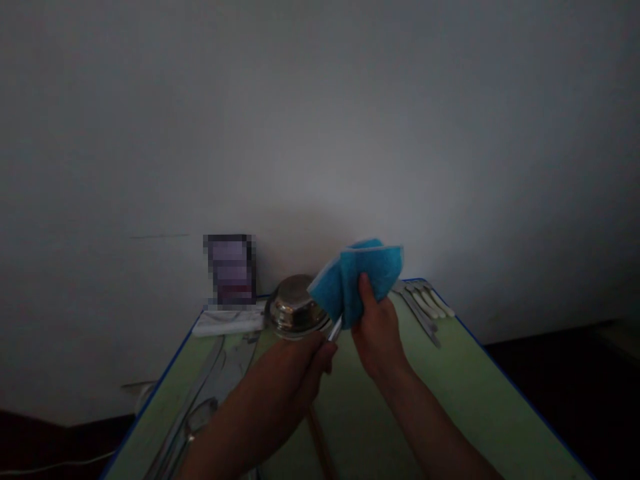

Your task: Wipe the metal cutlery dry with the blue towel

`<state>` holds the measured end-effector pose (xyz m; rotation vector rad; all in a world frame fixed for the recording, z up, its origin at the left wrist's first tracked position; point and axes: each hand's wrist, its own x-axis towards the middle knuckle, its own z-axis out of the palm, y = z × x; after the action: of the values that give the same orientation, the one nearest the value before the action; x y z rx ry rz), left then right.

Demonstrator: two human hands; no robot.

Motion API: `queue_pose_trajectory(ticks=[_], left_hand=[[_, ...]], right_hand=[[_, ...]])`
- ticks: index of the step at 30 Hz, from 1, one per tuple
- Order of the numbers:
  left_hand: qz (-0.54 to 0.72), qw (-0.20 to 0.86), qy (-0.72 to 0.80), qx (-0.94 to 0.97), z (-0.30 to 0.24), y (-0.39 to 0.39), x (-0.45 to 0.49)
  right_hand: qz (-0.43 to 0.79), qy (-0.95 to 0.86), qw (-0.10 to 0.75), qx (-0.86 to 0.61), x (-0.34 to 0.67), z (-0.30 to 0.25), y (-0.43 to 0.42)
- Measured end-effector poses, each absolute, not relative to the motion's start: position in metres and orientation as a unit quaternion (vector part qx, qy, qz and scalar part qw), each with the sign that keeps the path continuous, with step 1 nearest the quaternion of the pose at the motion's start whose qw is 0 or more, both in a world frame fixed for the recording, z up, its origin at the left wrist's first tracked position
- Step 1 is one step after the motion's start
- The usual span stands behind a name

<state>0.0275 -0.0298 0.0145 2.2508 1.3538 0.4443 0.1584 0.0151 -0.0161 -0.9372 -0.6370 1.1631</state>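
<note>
My right hand [377,330] is closed on a folded blue cloth [357,277], thumb pressed on its front, raised above the green table [465,393]. The cloth wraps round the upper end of a thin metal utensil [334,330], whose lower end my left hand [300,370] grips in a closed fist. Which utensil it is I cannot make out; most of it is hidden by the cloth and my fingers. Both hands are close together over the middle of the table.
A shiny steel bowl [293,308] stands behind my left hand. Several pieces of cutlery [425,303] lie at the far right, and more long utensils [200,400] at the left. A white folded cloth [227,321] and a blurred box [231,270] stand against the wall.
</note>
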Motion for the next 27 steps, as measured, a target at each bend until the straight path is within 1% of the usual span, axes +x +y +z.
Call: queue_pose_trajectory(ticks=[3,6,9,16,19,21,25,27], left_hand=[[0.164,0.222,0.513,0.812,0.015,-0.027,0.027],[0.157,0.209,0.533,0.805,0.016,-0.025,0.022],[0.147,0.203,0.532,0.809,0.014,-0.025,0.020],[0.098,0.193,0.504,0.836,0.017,-0.036,0.019],[0.079,0.220,0.496,0.837,0.024,-0.041,0.012],[0.089,0.240,0.490,0.834,0.028,-0.043,0.006],[0.134,0.256,0.494,0.820,0.029,-0.043,-0.003],[0.169,0.253,0.509,0.805,0.028,-0.040,-0.003]], right_hand=[[0.507,-0.322,0.659,-0.453,0.153,-0.021,0.010],[0.516,-0.340,0.646,-0.448,0.149,-0.024,0.009],[0.530,-0.321,0.659,-0.426,0.146,-0.025,0.010],[0.573,-0.209,0.708,-0.356,0.149,-0.019,0.015],[0.560,-0.191,0.736,-0.329,0.162,-0.015,0.022],[0.544,-0.204,0.748,-0.321,0.171,-0.013,0.028],[0.474,-0.272,0.769,-0.331,0.183,-0.013,0.033],[0.449,-0.302,0.763,-0.353,0.183,-0.015,0.032]])
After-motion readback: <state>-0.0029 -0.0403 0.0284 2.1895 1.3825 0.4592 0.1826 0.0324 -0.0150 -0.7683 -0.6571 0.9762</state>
